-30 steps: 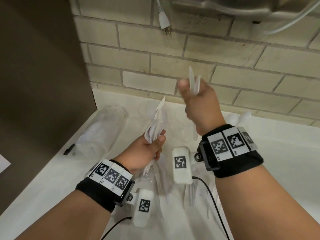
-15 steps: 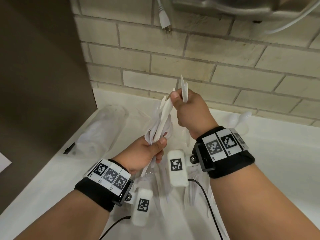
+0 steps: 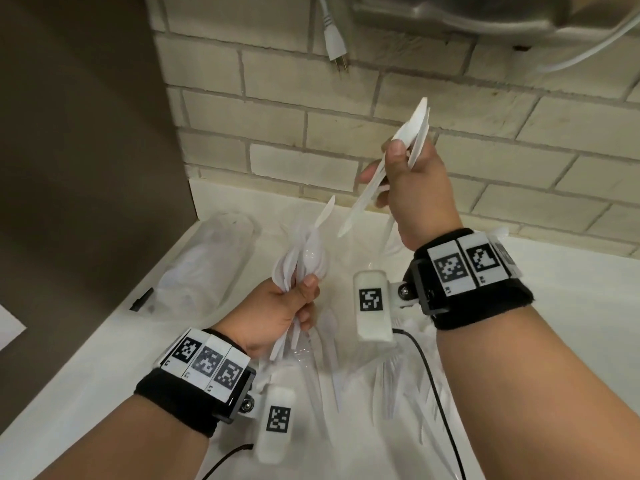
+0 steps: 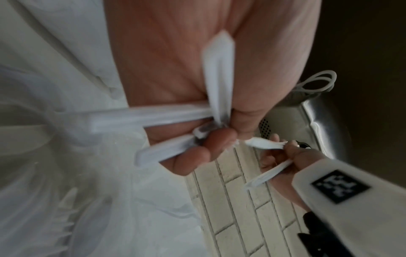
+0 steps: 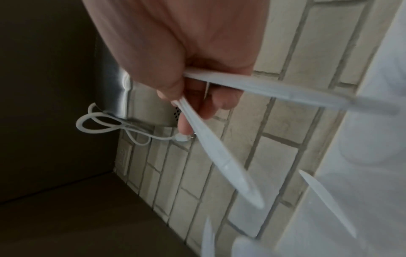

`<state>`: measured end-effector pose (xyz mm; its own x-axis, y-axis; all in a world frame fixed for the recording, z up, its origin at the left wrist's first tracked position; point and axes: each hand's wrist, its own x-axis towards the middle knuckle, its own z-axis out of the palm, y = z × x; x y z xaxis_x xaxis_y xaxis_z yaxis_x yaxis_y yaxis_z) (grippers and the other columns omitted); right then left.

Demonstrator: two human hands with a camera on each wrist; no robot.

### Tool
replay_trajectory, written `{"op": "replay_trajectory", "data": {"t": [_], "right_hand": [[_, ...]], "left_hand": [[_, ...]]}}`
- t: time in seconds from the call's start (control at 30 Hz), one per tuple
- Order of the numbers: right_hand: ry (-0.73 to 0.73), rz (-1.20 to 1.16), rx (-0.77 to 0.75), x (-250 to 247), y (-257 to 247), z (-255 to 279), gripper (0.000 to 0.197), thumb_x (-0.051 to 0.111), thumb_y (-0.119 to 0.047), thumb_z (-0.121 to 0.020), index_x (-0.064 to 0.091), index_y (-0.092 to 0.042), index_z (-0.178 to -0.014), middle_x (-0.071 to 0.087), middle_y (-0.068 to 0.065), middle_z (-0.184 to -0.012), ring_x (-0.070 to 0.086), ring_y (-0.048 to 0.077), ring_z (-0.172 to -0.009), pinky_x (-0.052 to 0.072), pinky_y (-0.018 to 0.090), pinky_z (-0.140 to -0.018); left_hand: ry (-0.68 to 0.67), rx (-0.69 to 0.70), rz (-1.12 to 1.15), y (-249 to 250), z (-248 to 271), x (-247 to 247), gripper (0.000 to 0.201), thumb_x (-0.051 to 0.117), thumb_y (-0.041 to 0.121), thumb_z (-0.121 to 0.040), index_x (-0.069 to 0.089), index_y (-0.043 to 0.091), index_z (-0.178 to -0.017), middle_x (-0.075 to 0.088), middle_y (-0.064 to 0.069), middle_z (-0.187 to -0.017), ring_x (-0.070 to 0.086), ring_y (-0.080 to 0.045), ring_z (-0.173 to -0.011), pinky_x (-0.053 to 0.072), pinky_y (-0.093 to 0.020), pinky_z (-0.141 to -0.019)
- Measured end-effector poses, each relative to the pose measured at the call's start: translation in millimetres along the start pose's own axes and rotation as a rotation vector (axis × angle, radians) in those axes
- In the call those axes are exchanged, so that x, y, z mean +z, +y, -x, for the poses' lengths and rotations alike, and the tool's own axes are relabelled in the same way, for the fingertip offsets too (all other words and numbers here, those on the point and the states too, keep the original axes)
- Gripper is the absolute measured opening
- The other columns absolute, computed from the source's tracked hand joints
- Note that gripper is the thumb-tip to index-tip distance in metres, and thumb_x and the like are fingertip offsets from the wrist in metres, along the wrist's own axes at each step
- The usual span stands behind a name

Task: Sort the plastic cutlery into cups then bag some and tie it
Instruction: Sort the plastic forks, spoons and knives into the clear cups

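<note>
While gripped low at about 7 o'clock of the head view, left hand [image 3: 277,306] curled in a fist round a bundle of white spoons [image 3: 304,258], bowls fanned upward toward 12 o'clock, handles sticking out below the fist. From the left wrist view, same fist closed on flat white handles [image 4: 153,114] that splay toward 9 o'clock. Up at about 1 o'clock of the head view, right hand [image 3: 412,188] raised in front of the brick wall [image 3: 346,98], fingers closed on a few white knives [image 3: 414,133]: some blades pointing up toward 1 o'clock past the thumb, one knife slanting down toward 7 o'clock out of the fingers. From the right wrist view, thumb and fingers pinching those knives [image 5: 219,156], one reaching toward 5 o'clock, another toward 3 o'clock; blurred, so exact count not to be told. Both hands well apart, nothing shared between them. Below the hands, on the white table [image 3: 86,358], loose white cutlery [image 3: 398,372] scattered at about 6 o'clock, forks among it. Toward 9 o'clock, clear plastic lying on its side [image 3: 207,265] by the dark side panel [image 3: 69,133], whether bag or stacked cups not to be told. At 12 o'clock, white plug [image 3: 334,39] hanging against the wall, beside a metal fixture [image 3: 450,12] at the top edge.
</note>
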<state>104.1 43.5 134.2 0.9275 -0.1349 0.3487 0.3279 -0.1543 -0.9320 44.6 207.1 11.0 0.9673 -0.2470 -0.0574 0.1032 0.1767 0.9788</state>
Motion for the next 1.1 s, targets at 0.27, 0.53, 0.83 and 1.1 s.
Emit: {"op": "replay_trajectory", "data": {"t": [0.27, 0.53, 0.83, 1.1], "right_hand": [[-0.072, 0.023, -0.101, 55, 36, -38, 0.015, 0.040, -0.019, -0.100, 0.048, -0.031, -0.106, 0.047, -0.006, -0.083, 0.049, 0.014, -0.067, 0.056, 0.032, -0.068], [-0.040, -0.041, 0.053, 92, 98, -61, 0.015, 0.051, -0.010, -0.096, 0.053, -0.022, -0.087, 0.053, -0.003, -0.077, 0.055, 0.015, -0.066, 0.047, 0.017, -0.062], [-0.105, 0.199, 0.145, 77, 101, -58, 0.055, 0.065, -0.022, -0.089, 0.045, -0.012, -0.139, 0.054, 0.004, -0.138, 0.049, 0.017, -0.129, 0.038, 0.032, -0.109], [-0.196, 0.119, 0.124, 51, 50, 10, 0.016, 0.071, -0.034, -0.083, 0.067, -0.019, -0.080, 0.067, -0.004, -0.080, 0.059, 0.006, -0.071, 0.049, 0.023, -0.075]], "left_hand": [[0.249, -0.023, 0.051, 10, 2, -20, 0.030, 0.043, 0.027, -0.099, 0.062, 0.005, -0.093, 0.049, -0.003, -0.066, 0.053, -0.018, -0.055, 0.052, -0.033, -0.058], [0.253, -0.027, 0.149, 14, 1, -37, 0.023, 0.046, 0.027, -0.097, 0.058, 0.008, -0.092, 0.051, -0.002, -0.064, 0.045, -0.014, -0.049, 0.042, -0.030, -0.051], [0.222, -0.022, 0.195, 10, 0, -35, 0.025, 0.045, 0.028, -0.097, 0.060, 0.007, -0.098, 0.051, 0.000, -0.063, 0.045, -0.013, -0.051, 0.041, -0.029, -0.053], [0.118, -0.027, 0.308, 17, -4, -16, 0.034, 0.052, 0.030, -0.090, 0.058, 0.006, -0.113, 0.055, -0.001, -0.068, 0.050, -0.016, -0.053, 0.048, -0.028, -0.054]]}}
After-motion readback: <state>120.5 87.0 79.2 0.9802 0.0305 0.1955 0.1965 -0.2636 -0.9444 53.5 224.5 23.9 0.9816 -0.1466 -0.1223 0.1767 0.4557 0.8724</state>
